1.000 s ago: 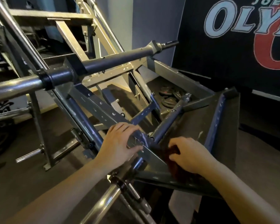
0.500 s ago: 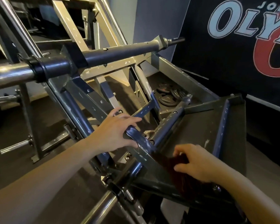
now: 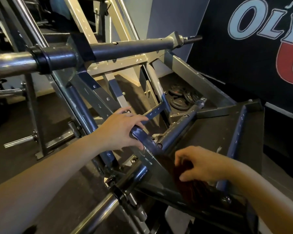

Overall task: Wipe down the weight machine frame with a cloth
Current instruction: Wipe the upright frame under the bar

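Note:
The weight machine frame point(image 3: 179, 127) of grey and blue steel bars fills the middle of the view. My left hand point(image 3: 120, 130) grips a blue frame bar point(image 3: 142, 137), fingers over the top and thumb beneath. My right hand point(image 3: 203, 164) pinches a dark red cloth point(image 3: 191, 183) and holds it against the dark footplate point(image 3: 215, 137) near its lower left edge. Part of the cloth is hidden under the hand.
A thick horizontal bar point(image 3: 125, 46) crosses above my hands, with a chrome sleeve point(image 3: 8, 65) at the left. Weight plates point(image 3: 181, 98) lie on the floor behind the frame. A dark banner point(image 3: 254, 48) covers the wall at right. Another chrome sleeve point(image 3: 95, 215) juts out below.
My left hand has slid up the frame to the blue bar and closed round it. My right hand has drawn the cloth lower on the footplate. The view has shifted.

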A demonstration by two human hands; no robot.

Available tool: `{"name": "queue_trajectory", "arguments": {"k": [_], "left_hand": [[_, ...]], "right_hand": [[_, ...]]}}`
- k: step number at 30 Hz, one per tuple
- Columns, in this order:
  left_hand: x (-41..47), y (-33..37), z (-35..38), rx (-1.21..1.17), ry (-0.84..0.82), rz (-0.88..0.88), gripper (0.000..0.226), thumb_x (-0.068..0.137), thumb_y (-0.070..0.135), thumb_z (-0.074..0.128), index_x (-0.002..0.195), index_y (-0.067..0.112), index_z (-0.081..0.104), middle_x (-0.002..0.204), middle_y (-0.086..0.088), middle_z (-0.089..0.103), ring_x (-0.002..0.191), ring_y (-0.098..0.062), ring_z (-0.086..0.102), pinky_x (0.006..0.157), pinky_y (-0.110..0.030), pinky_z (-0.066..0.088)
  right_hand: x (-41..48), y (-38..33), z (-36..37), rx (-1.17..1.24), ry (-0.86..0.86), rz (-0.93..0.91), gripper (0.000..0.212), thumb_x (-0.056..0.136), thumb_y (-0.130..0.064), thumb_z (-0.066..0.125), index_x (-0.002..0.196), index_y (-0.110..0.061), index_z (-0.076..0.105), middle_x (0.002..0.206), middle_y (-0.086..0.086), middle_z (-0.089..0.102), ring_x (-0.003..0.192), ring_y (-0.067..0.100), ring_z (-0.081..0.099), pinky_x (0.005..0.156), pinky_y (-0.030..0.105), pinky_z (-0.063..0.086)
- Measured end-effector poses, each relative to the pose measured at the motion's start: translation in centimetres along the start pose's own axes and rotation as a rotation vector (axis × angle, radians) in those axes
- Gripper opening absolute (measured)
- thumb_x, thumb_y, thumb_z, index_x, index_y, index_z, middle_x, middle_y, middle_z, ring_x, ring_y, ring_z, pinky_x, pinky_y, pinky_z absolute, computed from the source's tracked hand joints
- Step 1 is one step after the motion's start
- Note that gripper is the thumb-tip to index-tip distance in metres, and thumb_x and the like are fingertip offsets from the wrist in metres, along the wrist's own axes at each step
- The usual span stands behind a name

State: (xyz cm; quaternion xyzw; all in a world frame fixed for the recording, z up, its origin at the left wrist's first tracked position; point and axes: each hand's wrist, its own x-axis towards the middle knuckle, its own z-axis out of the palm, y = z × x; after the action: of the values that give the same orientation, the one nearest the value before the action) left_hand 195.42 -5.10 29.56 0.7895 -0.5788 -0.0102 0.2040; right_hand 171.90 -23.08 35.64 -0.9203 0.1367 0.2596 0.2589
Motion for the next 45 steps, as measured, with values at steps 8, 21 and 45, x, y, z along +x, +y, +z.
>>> {"name": "queue_trajectory", "arguments": {"k": [8, 21, 45], "left_hand": [[-2.2, 0.9, -1.1, -0.017, 0.174, -0.039, 0.086, 0.076, 0.063, 0.078, 0.149, 0.028, 0.047, 0.151, 0.01, 0.05, 0.147, -0.005, 0.033, 0.128, -0.042, 0.002], [-4.2, 0.3, -2.4, 0.006, 0.35, -0.323, 0.072, 0.082, 0.054, 0.076, 0.145, 0.027, 0.053, 0.155, 0.007, 0.046, 0.149, -0.011, 0.033, 0.127, -0.042, 0.009], [-4.3, -3.7, -3.5, 0.034, 0.453, -0.385, 0.086, 0.077, 0.062, 0.072, 0.148, 0.017, 0.052, 0.159, -0.001, 0.043, 0.15, -0.018, 0.033, 0.126, -0.039, 0.011]], "right_hand": [[7.8, -4.7, -1.9, 0.149, 0.528, -0.283, 0.028, 0.094, -0.03, 0.07, 0.12, -0.026, 0.06, 0.11, -0.014, 0.06, 0.107, 0.009, 0.06, 0.096, 0.032, 0.053], [9.5, -7.0, -2.9, 0.096, 0.433, -0.342, 0.026, 0.092, -0.028, 0.072, 0.116, -0.028, 0.06, 0.114, -0.009, 0.064, 0.111, 0.013, 0.06, 0.098, 0.037, 0.054], [9.7, -5.5, -5.2, -0.04, 0.21, -0.264, 0.022, 0.09, -0.031, 0.073, 0.101, -0.04, 0.056, 0.115, -0.013, 0.06, 0.111, 0.006, 0.059, 0.096, 0.037, 0.056]]}}
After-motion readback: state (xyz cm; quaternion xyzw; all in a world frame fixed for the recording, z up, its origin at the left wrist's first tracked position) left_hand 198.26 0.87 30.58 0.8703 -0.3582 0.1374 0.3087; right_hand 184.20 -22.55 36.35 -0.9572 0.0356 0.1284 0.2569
